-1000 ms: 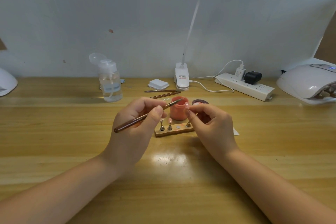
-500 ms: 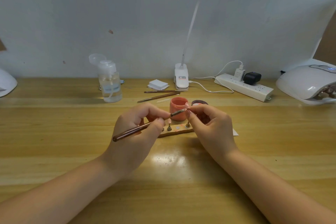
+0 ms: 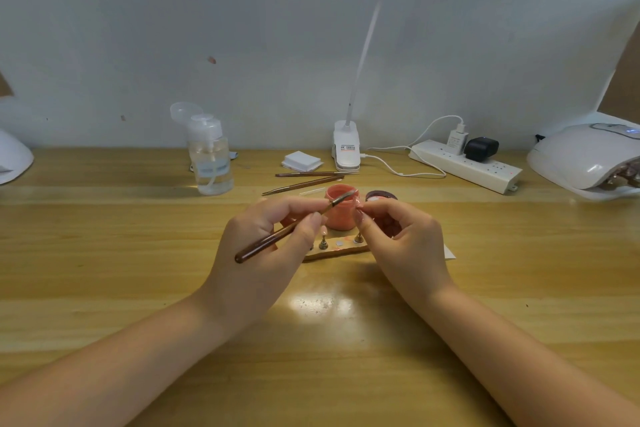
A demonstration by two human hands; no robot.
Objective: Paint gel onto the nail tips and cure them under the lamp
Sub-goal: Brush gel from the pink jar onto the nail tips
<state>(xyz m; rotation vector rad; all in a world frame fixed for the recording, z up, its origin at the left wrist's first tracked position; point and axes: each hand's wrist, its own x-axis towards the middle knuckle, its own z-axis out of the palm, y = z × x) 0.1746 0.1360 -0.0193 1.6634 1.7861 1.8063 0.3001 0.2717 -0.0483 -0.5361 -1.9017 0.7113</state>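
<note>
Since half a second ago the brush tip has drawn back a little from the right fingertips and now lies over the mouth of the gel pot, while both hands sit in nearly the same place as before. Farthest left on the wooden table (image 3: pixel 104 253) stands a clear pump bottle (image 3: pixel 210 163), well apart from the work. The left hand (image 3: pixel 263 253) grips the brush (image 3: pixel 294 225) like a pen, thumb and fingers curled round the shaft; its long axis runs from lower left up to the right, bristles pointing toward the other hand. Behind the bristles stands the open coral gel pot (image 3: pixel 341 208), and just in front of it the small wooden stand (image 3: pixel 337 250) with its metal pegs, one bearing a nail tip. The right hand (image 3: pixel 401 243) pinches what looks like a nail tip (image 3: pixel 359 205) between thumb and forefinger, though it is too small to be sure. That tip lies just right of the bristles, so the left hand's brush is the nearer tool, and a short sweep rightward along its axis would likely lay the gel. Far right, well apart, waits the white curing lamp (image 3: pixel 585 159).
</note>
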